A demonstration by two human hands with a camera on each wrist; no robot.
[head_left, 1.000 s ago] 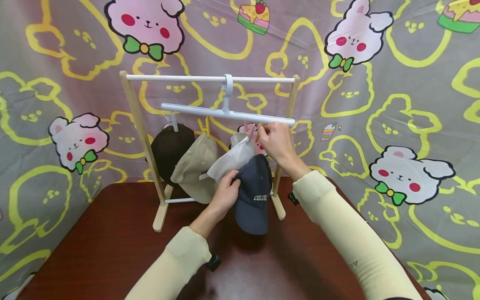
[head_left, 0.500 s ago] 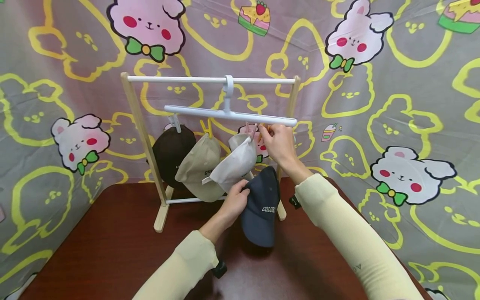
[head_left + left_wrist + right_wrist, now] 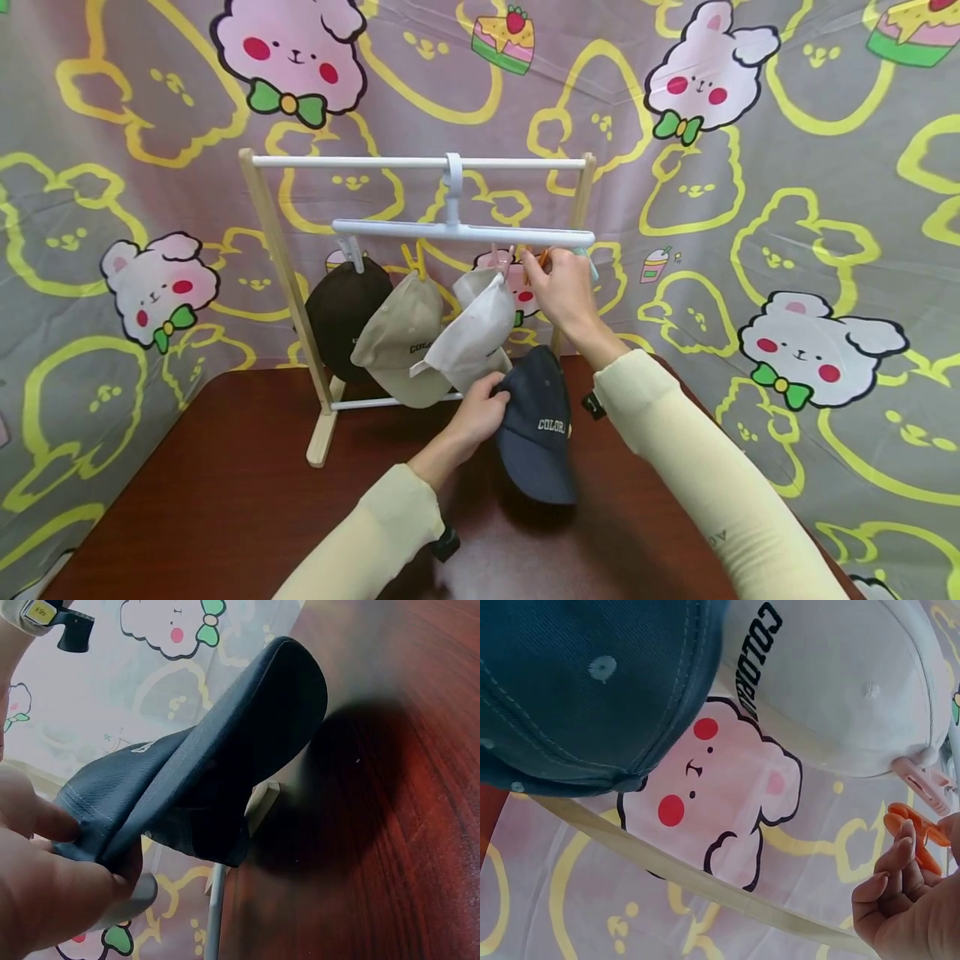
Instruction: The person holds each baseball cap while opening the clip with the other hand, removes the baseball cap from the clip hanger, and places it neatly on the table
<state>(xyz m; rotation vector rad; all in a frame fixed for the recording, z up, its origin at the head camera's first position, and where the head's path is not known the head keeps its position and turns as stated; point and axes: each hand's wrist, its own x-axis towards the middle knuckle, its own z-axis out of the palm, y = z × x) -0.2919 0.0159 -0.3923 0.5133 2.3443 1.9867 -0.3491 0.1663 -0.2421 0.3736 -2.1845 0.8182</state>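
Note:
My left hand (image 3: pixel 480 414) pinches the edge of a dark navy baseball cap (image 3: pixel 534 408), its brim pointing down over the table. In the left wrist view, thumb and fingers grip the navy cap (image 3: pixel 176 761) where brim meets crown. Up under the right end of a white hanger (image 3: pixel 517 235), my right hand (image 3: pixel 564 287) holds an orange clip (image 3: pixel 922 836) between thumb and fingers. That clip has no cap in it. A white cap (image 3: pixel 476 329) hangs from a pink clip (image 3: pixel 504 260) just left of it, with a beige cap (image 3: pixel 405 333) and a black cap (image 3: pixel 341 317) further left.
The hanger hooks over the white top rail (image 3: pixel 352 160) of a wooden-sided rack (image 3: pixel 281 258) on a dark red-brown table (image 3: pixel 225 500). A yellow clip (image 3: pixel 415 260) and a grey clip (image 3: pixel 351 252) hold the other caps. Behind hangs a patterned cloth (image 3: pixel 697 250).
The navy cap in my left hand has moved down and right, away from the white cap. The hanger has tilted closer to level. My right hand stays at the orange clip.

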